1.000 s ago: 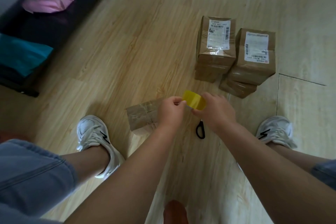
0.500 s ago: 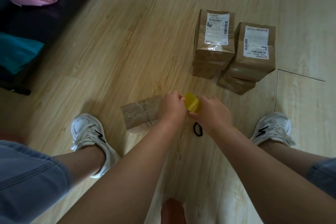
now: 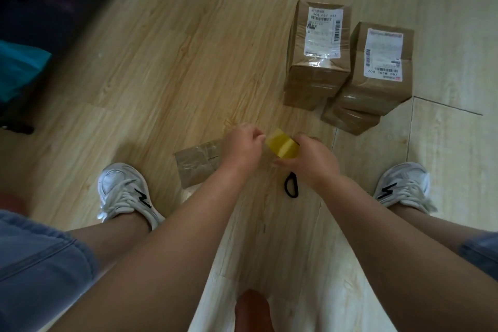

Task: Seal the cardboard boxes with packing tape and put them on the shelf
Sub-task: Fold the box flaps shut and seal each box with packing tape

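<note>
A yellow roll of packing tape (image 3: 283, 145) is held between both hands above the wooden floor. My right hand (image 3: 310, 160) grips the roll from the right. My left hand (image 3: 242, 147) pinches the roll's left edge, where the tape end seems to be. Under my left hand lies a small flat cardboard box (image 3: 196, 163) covered in clear tape, partly hidden by the wrist. Further off to the right stand two stacks of cardboard boxes (image 3: 318, 62), (image 3: 377, 75), each with a white shipping label on top.
Black-handled scissors (image 3: 291, 188) lie on the floor below my right hand. My white trainers (image 3: 125, 194), (image 3: 404, 186) flank the work spot. A dark low shelf (image 3: 40, 16) at the upper left holds pink and teal parcels.
The hands drew close together around the roll, then parted a little again, showing more of the yellow tape. The view shifted down and right slightly.
</note>
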The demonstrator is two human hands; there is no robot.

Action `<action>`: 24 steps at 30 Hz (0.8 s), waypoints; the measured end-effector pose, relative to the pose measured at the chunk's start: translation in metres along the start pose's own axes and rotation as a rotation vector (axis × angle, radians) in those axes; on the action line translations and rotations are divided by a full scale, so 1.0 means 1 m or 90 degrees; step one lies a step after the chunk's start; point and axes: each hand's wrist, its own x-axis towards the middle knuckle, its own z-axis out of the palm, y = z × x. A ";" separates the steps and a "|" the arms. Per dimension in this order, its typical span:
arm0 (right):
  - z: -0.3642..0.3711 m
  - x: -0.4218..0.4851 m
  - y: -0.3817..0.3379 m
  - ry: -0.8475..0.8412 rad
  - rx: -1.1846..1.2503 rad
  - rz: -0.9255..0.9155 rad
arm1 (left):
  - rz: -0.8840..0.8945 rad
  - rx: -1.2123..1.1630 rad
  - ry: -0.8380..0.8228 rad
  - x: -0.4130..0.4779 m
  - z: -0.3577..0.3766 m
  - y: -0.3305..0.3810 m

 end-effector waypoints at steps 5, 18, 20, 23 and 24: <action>-0.001 -0.002 0.009 -0.046 0.133 -0.017 | -0.020 -0.087 0.036 0.003 -0.007 -0.010; 0.017 0.008 0.032 -0.128 -0.192 0.040 | -0.046 0.430 -0.210 0.001 -0.033 -0.075; 0.018 0.010 0.031 -0.152 -0.203 0.035 | -0.006 0.456 -0.159 0.000 -0.032 -0.077; 0.017 0.012 0.031 -0.223 -0.218 0.059 | 0.014 0.452 -0.128 -0.001 -0.035 -0.069; 0.017 0.011 0.031 -0.254 -0.199 0.074 | 0.016 0.440 -0.115 -0.002 -0.036 -0.065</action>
